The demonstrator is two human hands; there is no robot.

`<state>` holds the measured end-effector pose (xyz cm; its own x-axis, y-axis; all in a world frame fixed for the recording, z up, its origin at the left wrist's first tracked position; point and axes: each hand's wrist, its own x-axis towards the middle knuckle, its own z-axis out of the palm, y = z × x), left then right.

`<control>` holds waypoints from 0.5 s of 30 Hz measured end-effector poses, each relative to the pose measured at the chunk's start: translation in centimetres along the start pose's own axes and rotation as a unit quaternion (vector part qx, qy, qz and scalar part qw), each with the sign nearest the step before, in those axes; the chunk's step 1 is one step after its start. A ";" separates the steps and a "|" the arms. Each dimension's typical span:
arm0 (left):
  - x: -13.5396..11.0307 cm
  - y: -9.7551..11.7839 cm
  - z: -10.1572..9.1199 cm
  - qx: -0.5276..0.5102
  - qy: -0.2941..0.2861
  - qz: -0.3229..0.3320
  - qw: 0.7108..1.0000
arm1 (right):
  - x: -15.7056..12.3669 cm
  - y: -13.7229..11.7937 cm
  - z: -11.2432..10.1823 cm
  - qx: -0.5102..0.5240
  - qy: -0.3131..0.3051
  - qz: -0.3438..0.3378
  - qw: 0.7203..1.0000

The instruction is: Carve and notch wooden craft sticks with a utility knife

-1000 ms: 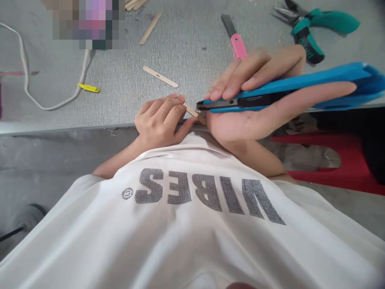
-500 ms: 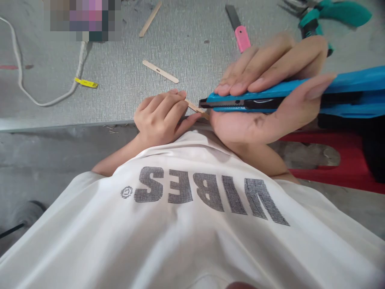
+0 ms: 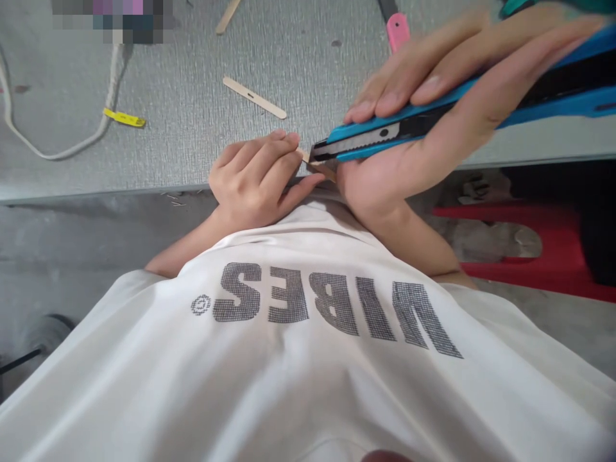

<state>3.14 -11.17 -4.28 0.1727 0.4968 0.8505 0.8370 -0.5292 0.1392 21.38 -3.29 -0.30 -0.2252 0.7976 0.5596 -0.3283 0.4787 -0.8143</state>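
Observation:
My left hand [image 3: 257, 176] is closed on a wooden popsicle stick [image 3: 329, 172] at the table's front edge, its fingers covering one end. In my right hand [image 3: 414, 141] is a blue and black utility knife [image 3: 368, 138], gripped along its body. The knife's tip meets the stick between my two hands; how deep the blade sits I cannot tell. Beyond my left hand a second popsicle stick [image 3: 255, 98] with a small dark slot in its middle lies flat on the table.
Farther back lie another wooden stick [image 3: 228, 16], a pink-handled blade [image 3: 398, 32] and a green-handled tool [image 3: 517, 6], partly cut off. On the left runs a white cable [image 3: 108, 119] with a yellow tag [image 3: 126, 118]. A red stool [image 3: 561, 240] stands below the table's edge [image 3: 96, 192].
The knife has tilted, its rear end rising towards the upper right, and its tip has shifted slightly left on the stick. The view has moved so the tabletop things sit higher.

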 end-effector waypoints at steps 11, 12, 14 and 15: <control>0.3 0.1 0.0 0.016 0.017 0.009 1.000 | 2.4 -1.6 7.5 -0.006 0.313 -0.138 0.940; 0.4 0.2 0.0 0.022 0.025 0.018 0.999 | 2.5 -1.7 7.8 0.002 0.316 -0.136 0.939; 0.1 0.2 0.1 0.011 0.016 0.004 1.000 | 2.6 -1.8 8.0 0.017 0.307 -0.144 0.941; -0.2 0.1 0.2 -0.003 -0.001 -0.019 1.000 | 2.7 -1.8 8.1 0.022 0.295 -0.146 0.944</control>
<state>3.31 -11.20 -4.54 0.1420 0.5177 0.8437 0.8394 -0.5147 0.1745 13.97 -4.97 3.94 0.4262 0.7056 0.5661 -0.3375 0.7046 -0.6242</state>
